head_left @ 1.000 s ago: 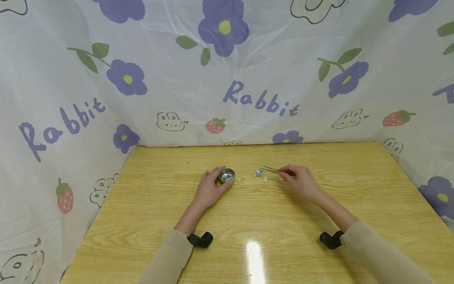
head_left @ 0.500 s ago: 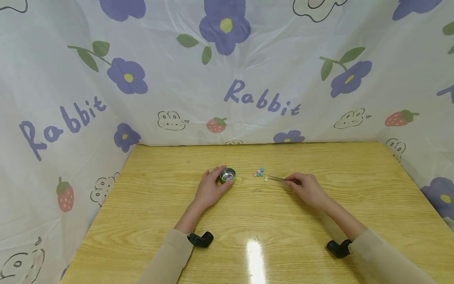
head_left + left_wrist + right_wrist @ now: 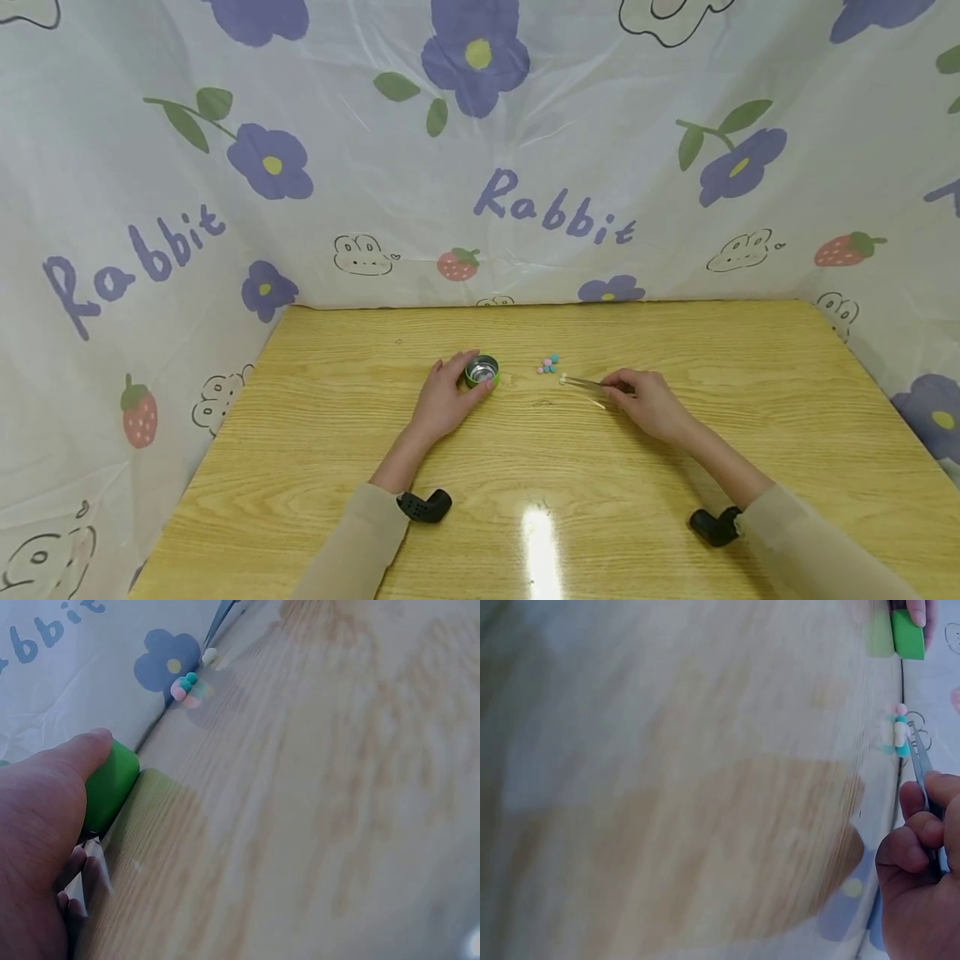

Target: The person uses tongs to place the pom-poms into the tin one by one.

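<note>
My left hand (image 3: 444, 398) grips a small round green tin (image 3: 482, 372), thumb and fingers around its sides. The tin is silver inside, and a small pale ball shows at its bottom. In the left wrist view its green wall (image 3: 112, 787) stands beside the thumb. My right hand (image 3: 651, 404) pinches metal tweezers (image 3: 587, 382) that point left. Their tips are at the small white balls (image 3: 563, 378); whether they grip one cannot be told. Just behind lies a cluster of pink and teal balls (image 3: 548, 364), seen also in the right wrist view as small balls (image 3: 901, 720).
The wooden table (image 3: 480, 475) carries all of this, with a bright reflection near its front. A patterned curtain (image 3: 360, 167) closes off the back and sides. Black wrist cameras (image 3: 424, 506) sit on both forearms.
My right hand with the tweezers has moved from beside the teal balls, slightly toward the front, and the tips now meet the white balls. My left hand keeps its hold on the tin.
</note>
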Available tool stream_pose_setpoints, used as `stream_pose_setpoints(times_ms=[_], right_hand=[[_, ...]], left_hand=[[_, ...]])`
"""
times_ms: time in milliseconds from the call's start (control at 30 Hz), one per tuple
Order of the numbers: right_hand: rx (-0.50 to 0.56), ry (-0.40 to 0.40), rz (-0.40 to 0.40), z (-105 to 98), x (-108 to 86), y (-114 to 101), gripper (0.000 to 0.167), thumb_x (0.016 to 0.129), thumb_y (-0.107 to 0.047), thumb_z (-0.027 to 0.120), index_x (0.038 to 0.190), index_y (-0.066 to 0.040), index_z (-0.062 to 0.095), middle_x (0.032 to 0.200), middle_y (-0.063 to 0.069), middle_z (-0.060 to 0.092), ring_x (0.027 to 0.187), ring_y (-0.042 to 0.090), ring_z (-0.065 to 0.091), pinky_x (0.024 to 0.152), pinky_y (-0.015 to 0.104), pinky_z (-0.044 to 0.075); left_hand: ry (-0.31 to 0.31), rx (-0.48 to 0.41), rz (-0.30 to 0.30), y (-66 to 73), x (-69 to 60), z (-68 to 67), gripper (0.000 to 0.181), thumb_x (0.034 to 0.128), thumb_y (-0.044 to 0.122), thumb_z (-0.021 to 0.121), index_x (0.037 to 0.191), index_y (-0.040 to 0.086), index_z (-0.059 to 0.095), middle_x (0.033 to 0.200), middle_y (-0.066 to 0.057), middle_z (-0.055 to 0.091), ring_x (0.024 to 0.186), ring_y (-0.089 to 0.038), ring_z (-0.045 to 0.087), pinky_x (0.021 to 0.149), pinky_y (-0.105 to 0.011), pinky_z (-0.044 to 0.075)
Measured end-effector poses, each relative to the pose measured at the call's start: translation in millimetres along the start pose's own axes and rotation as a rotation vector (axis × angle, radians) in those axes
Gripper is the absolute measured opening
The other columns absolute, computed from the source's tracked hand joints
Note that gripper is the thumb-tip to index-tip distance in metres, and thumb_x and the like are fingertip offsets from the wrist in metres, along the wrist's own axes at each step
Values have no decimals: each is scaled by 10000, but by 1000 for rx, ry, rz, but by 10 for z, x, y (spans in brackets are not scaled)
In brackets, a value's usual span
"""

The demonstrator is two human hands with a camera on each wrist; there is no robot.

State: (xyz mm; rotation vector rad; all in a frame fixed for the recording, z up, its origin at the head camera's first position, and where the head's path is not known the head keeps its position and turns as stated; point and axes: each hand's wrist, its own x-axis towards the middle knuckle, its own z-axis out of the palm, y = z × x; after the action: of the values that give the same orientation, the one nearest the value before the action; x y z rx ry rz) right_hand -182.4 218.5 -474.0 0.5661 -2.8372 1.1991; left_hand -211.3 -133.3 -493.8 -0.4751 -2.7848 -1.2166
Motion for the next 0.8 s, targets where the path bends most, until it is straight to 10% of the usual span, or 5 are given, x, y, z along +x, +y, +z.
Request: stream_pose_setpoints(times_ms=[800], right_hand=[[-19, 2, -18, 26, 33, 23, 125, 1002, -30, 654, 1078, 9, 746, 927, 38, 739, 850, 197, 690, 677, 304, 553]], left_hand=[[2, 8, -3, -25, 10, 17, 637, 983, 400, 710, 1505, 83, 526, 1505, -185, 517, 1435, -361, 423, 1244, -520, 159]])
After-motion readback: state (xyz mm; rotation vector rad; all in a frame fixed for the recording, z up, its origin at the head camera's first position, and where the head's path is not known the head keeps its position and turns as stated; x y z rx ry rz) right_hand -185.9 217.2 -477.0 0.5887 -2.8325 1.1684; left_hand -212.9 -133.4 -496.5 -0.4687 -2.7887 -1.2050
